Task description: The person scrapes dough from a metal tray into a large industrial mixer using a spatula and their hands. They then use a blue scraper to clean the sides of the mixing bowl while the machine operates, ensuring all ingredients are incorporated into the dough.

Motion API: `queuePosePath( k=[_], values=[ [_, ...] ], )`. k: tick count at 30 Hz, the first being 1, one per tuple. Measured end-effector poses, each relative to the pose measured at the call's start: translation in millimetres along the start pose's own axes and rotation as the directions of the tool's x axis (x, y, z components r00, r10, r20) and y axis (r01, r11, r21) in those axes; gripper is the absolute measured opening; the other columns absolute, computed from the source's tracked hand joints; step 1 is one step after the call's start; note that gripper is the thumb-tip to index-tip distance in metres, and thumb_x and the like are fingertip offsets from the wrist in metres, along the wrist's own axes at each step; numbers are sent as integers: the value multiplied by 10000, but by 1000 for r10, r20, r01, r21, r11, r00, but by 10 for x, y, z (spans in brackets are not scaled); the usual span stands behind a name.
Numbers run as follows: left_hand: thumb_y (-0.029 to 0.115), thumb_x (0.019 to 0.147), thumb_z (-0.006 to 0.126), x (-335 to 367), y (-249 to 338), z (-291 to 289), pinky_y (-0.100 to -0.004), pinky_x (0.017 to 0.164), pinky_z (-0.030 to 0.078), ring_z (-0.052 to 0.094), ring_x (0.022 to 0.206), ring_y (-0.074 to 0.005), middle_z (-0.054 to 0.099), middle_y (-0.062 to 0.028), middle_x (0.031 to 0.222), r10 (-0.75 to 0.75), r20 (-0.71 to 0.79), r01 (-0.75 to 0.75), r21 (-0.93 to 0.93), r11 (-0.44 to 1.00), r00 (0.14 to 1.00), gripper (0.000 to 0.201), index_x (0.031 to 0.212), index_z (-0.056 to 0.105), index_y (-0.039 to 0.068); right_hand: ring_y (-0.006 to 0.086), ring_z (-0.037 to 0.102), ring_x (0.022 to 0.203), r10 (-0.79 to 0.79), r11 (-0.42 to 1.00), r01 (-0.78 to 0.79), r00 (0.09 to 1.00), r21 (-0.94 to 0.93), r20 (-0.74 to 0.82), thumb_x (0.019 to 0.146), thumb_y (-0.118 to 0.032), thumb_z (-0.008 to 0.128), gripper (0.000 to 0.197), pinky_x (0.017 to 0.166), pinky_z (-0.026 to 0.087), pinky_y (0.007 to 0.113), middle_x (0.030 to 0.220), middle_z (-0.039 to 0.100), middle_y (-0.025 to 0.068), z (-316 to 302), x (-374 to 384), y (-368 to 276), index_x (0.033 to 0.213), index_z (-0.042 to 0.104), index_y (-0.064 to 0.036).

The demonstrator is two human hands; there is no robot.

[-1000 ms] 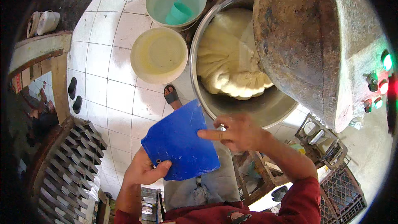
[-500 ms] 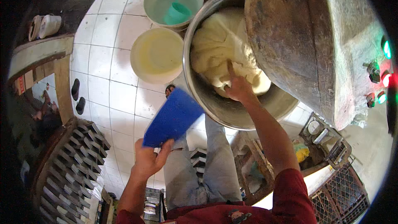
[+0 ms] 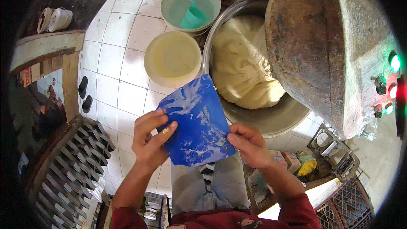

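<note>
A flat blue plastic dough scraper (image 3: 197,121), smeared with pale dough or flour, is held up in front of my legs. My left hand (image 3: 150,138) grips its left edge, some fingers laid over the face, with a bit of yellowish dough on one. On the opposite edge, my right hand (image 3: 250,144) pinches the sheet between thumb and fingers. Beyond it, a big mass of pale dough (image 3: 241,65) lies in a steel mixer bowl (image 3: 231,114). The mixer's worn housing (image 3: 307,46) covers part of the bowl and hides some of the dough.
Left of the bowl stand a pale yellowish tub (image 3: 171,57) and a tub of water (image 3: 169,6) with a green dipper (image 3: 195,17). Lit buttons (image 3: 394,63) are on the machine's right. Stacked metal pans (image 3: 74,161) fill the lower left; a crate (image 3: 345,203) sits lower right.
My right hand has left the dough and taken hold of the scraper's right edge. The scraper has moved right and turned its smeared face toward me.
</note>
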State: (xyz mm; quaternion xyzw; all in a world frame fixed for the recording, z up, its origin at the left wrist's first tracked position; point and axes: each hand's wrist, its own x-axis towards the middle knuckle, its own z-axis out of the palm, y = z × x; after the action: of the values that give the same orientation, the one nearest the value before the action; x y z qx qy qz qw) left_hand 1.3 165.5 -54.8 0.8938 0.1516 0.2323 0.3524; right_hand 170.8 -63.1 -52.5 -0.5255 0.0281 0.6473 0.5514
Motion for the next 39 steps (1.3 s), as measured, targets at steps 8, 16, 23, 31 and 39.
queuePosePath(
  k=[8, 16, 23, 31, 39],
  values=[
    [148, 966, 639, -433, 24, 239, -410, 958, 524, 619, 1127, -244, 588, -141, 1318, -542, 604, 479, -796, -371, 584, 532, 1438, 450, -11, 108, 534, 799, -204, 764, 204, 976, -612, 71, 995, -182, 624, 211, 699, 462, 299, 828, 596, 67, -313, 382, -341, 1097, 638, 2],
    [144, 1011, 614, -196, 569, 606, -300, 824, 529, 628, 974, -129, 662, -65, 1151, -860, 233, 577, -812, 86, 455, 240, 1182, 650, -20, 339, 586, 813, -575, 213, 340, 801, -916, 164, 797, -104, 682, 739, 752, 503, 445, 867, 589, 155, 273, 9, 179, 1502, 470, -166],
    [135, 981, 623, -436, 582, 498, -383, 977, 488, 593, 1146, -191, 636, -75, 1204, -769, 183, 581, -764, 281, 612, 329, 1275, 568, -1, 236, 571, 559, -514, 180, 467, 795, -865, 322, 690, -75, 674, 826, 517, 492, 406, 728, 573, 73, -61, 162, 228, 1470, 519, -300],
    [121, 972, 612, -390, 605, 403, -324, 914, 463, 577, 1026, -137, 645, -52, 1139, -720, 217, 683, -575, 451, 659, 254, 1184, 626, -18, 240, 616, 572, -568, 118, 258, 810, -959, 147, 718, -77, 692, 838, 555, 534, 387, 814, 645, 81, -459, 478, 108, 1508, 450, -213],
    [124, 1003, 611, -254, 491, 520, -248, 727, 459, 560, 882, -72, 664, -14, 1022, -813, 126, 644, -684, 344, 568, 177, 1100, 663, -13, 425, 661, 937, -320, 401, -200, 884, -894, -341, 842, -193, 666, 950, 845, 532, 507, 1053, 673, 261, -1761, 1328, 608, 1613, 110, -178]
  ],
)
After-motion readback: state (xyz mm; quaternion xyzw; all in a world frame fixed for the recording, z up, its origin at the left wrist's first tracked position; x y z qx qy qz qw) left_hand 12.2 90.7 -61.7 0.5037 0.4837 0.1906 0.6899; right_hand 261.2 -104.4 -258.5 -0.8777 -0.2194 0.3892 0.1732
